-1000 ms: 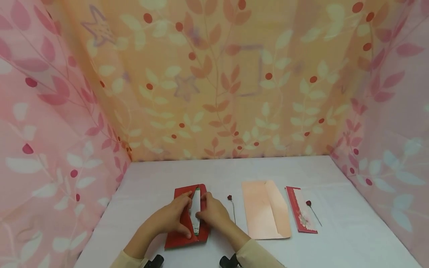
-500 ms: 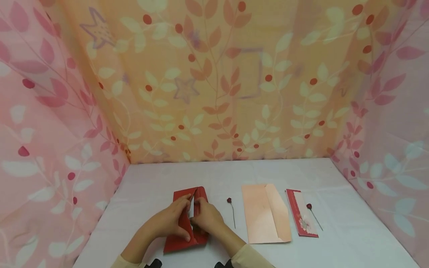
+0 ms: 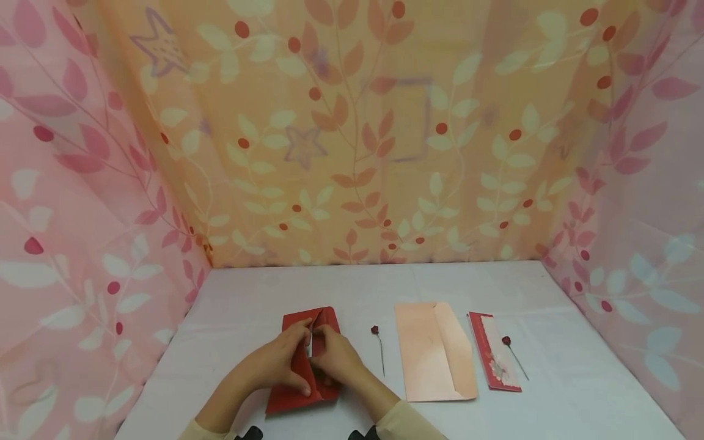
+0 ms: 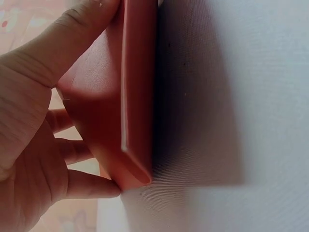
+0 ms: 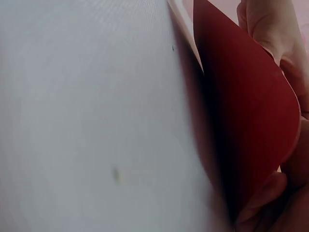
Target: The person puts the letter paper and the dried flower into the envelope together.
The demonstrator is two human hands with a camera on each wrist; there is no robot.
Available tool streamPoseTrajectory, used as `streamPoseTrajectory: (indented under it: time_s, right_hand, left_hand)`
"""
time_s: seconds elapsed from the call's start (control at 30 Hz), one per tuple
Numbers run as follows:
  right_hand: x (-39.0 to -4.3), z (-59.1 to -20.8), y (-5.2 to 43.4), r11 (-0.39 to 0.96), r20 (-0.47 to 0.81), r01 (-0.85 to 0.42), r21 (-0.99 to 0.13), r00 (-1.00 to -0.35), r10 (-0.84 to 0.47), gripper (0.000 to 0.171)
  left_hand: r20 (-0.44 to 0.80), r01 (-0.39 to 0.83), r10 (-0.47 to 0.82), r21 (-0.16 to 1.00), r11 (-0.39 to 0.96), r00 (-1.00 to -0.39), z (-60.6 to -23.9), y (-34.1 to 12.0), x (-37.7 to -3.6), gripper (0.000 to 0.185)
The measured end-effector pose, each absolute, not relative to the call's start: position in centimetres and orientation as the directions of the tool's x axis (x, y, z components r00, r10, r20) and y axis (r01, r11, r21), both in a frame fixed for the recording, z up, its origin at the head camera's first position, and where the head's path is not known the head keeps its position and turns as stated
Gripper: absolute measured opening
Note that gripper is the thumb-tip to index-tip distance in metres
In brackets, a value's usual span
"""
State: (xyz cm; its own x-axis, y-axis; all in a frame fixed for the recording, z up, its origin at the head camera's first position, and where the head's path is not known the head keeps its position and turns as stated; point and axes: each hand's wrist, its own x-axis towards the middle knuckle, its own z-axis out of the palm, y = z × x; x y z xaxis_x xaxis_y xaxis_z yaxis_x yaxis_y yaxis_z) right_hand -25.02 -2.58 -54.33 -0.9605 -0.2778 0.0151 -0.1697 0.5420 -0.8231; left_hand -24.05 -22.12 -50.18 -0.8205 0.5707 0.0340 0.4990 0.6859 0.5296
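The red envelope (image 3: 304,368) lies under both hands, nearer the table's (image 3: 247,293) left edge than its right. Its long side points at the far edge. The left hand (image 3: 277,362) pinches its left part; the right hand (image 3: 337,357) grips its right.
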Motion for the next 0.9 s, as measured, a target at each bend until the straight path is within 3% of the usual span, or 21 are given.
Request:
streamPoseTrajectory:
  time_s: [0.47,0.9]
  right_hand:
    - [-24.1,-52.7,-2.0,0.451,-0.038,-0.126,-0.884,-0.941,-0.337,0.05]
    - [-22.5,-50.8,1.8,0.472,0.09,-0.254,-0.844,-0.936,-0.341,0.047]
  left_hand:
    - [0.047,0.516,0.567,0.484,0.707,-0.822,-49.6,-21.9,-23.7,0.091]
    - [0.038,0.5,0.555,0.488,0.715,-0.831,-49.8,-21.6,-23.5,0.089]
